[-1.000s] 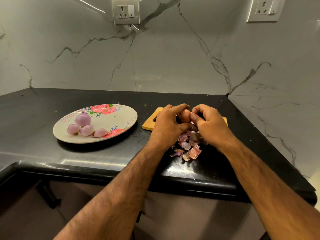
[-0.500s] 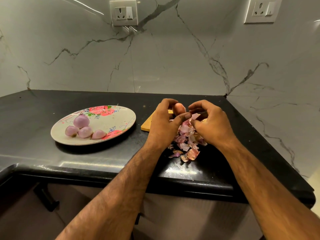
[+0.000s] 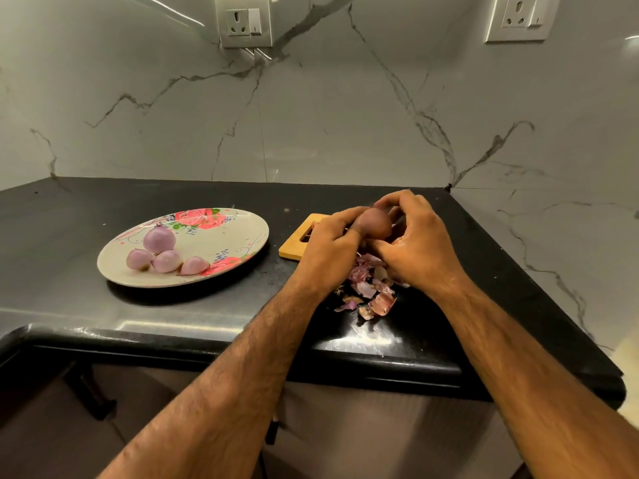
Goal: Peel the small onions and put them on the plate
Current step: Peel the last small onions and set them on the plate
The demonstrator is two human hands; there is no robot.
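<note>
Four peeled onions (image 3: 162,254) lie on the floral plate (image 3: 242,233). Left hand (image 3: 328,245) and right hand (image 3: 420,245) together pinch a fifth onion (image 3: 375,223), apparently unpeeled, above the peel pile (image 3: 371,292).

Black stone tabletop (image 3: 69,209) spans mid-frame. Round floral plate (image 3: 221,242) sits on it centre-left, with four peeled small onions (image 3: 167,261) clustered on its left half. Yellow wooden cutting board (image 3: 294,245) is just right of the plate, partly behind left hand (image 3: 328,243). Left hand and right hand (image 3: 418,250) meet centre-right, brown unpeeled onion (image 3: 375,223) between them. Pile of papery onion skins (image 3: 371,292) lies on the tabletop below.
</note>
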